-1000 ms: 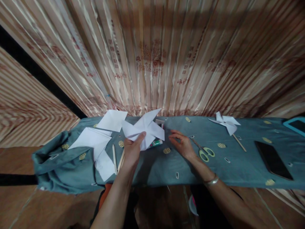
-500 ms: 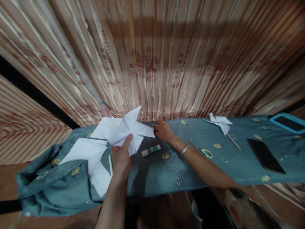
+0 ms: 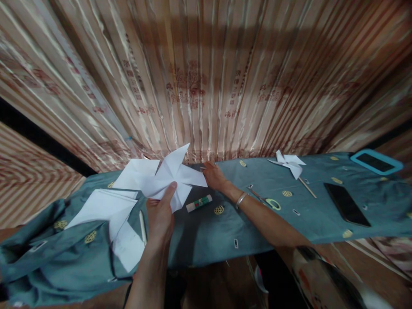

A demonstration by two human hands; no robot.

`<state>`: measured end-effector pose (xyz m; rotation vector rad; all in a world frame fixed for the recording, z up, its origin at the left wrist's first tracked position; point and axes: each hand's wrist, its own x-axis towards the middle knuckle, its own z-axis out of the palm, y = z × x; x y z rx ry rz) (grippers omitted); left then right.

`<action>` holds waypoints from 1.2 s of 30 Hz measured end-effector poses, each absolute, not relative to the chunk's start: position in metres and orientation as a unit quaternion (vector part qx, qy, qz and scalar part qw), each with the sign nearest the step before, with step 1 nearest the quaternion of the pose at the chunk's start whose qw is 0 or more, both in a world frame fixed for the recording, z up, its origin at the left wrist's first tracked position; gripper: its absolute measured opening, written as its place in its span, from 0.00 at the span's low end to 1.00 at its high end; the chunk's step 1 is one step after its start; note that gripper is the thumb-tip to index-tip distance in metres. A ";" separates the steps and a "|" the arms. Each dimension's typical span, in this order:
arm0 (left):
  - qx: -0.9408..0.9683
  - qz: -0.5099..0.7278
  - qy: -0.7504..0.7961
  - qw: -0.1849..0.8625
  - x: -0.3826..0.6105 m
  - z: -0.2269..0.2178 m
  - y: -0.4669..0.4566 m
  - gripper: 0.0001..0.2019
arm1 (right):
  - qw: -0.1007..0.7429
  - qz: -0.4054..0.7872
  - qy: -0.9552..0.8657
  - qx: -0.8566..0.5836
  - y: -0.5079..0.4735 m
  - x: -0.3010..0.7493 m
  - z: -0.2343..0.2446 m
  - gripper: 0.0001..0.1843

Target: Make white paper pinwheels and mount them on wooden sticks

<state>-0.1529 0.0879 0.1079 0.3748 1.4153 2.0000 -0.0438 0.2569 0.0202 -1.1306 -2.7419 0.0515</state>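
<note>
My left hand (image 3: 160, 212) grips a white folded paper pinwheel (image 3: 174, 176) from below, thumb pressed on its centre, holding it above the teal cloth (image 3: 257, 227). My right hand (image 3: 214, 176) reaches to the far edge of the cloth, fingers bent over a small object by the curtain that I cannot make out. A glue stick (image 3: 198, 203) lies between my two arms. A metal bangle sits on my right wrist.
White paper sheets (image 3: 106, 210) and thin wooden sticks (image 3: 141, 221) lie at the left. Scissors with yellow-green handles (image 3: 270, 202) rest beside my right forearm. A finished pinwheel on a stick (image 3: 291, 165), a black phone (image 3: 346, 204) and a blue-framed tablet (image 3: 376, 162) lie to the right. A striped curtain (image 3: 206, 77) hangs behind.
My right hand moved from near the scissors to the far edge of the cloth by the curtain. The left hand kept hold of the pinwheel, shifting it slightly left.
</note>
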 end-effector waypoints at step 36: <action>0.147 0.776 0.531 0.307 -0.159 0.102 0.089 0.20 | 0.141 0.090 -0.896 -0.412 0.260 -0.036 0.010 0.12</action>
